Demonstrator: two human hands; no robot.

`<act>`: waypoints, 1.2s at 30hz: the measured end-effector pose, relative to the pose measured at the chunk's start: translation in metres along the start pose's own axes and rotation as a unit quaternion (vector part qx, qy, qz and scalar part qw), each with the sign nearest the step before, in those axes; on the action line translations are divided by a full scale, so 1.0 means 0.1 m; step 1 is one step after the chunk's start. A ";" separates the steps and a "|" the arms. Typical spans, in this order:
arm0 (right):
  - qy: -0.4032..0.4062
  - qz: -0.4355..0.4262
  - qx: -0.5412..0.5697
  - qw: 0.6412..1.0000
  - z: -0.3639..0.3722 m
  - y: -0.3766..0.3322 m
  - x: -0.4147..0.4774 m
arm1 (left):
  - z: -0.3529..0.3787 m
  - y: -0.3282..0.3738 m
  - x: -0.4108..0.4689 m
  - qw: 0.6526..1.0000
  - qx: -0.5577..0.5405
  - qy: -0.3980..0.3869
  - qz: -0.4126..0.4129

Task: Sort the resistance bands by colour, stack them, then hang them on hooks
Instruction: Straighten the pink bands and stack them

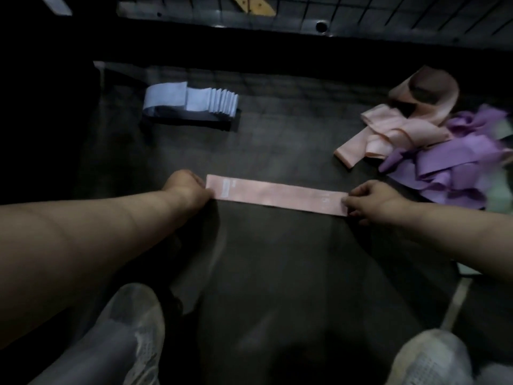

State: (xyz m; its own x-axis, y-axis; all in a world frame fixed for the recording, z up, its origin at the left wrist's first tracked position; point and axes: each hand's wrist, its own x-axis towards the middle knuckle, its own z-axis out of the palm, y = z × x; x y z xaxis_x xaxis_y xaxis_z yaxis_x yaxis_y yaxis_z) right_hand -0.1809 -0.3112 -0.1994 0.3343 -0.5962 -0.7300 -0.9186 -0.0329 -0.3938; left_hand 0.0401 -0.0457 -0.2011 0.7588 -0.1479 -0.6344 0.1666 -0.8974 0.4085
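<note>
Pink band (277, 194): left grip (186, 187), right grip (366, 198) pinch its ends; blue stack (194, 102) beyond, tangled heap (433, 151) right.

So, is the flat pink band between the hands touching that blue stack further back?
Apart. The head view shows a wide stretch of bare dark surface between the flat pink band and the blue stack.

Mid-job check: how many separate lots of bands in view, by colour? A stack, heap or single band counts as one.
Blue: 1, the fanned stack
Pink: 2, the flat band between left hand and right hand, and the pink heap
Purple: 1, the purple heap
Pale green patch at right edge: cannot tell
Total: 4
</note>
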 end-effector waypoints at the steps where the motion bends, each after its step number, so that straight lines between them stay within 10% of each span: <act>1: 0.022 -0.026 -0.051 0.998 -0.02 -0.02 0.03 | 0.03 0.03 0.00 1.000 -0.001 0.001 -0.012; 10: 0.110 -0.301 -0.391 0.863 -0.35 -0.20 0.14 | -0.03 0.07 0.04 1.000 0.007 -0.017 -0.024; 16: 0.007 -0.276 -0.423 0.863 -0.27 -0.26 0.13 | -0.07 0.18 -0.06 0.995 0.064 0.066 0.048; 28: 0.124 -0.403 0.058 0.905 -0.42 -0.85 -0.39 | 0.13 0.97 -0.49 0.941 -0.015 -0.110 0.320; 36: -0.057 -0.466 0.123 0.874 -0.81 -1.42 -0.94 | 0.00 1.44 -0.58 0.888 -0.161 -0.286 0.323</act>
State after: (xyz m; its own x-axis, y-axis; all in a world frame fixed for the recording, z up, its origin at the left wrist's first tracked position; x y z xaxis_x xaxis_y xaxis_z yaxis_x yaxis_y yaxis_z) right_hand -0.0984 -0.3155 -0.0298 0.9456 -0.3171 -0.0729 -0.1667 -0.2798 -0.9455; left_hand 0.0201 -0.1667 -0.1052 0.3320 -0.8580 -0.3918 0.0545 -0.3972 0.9161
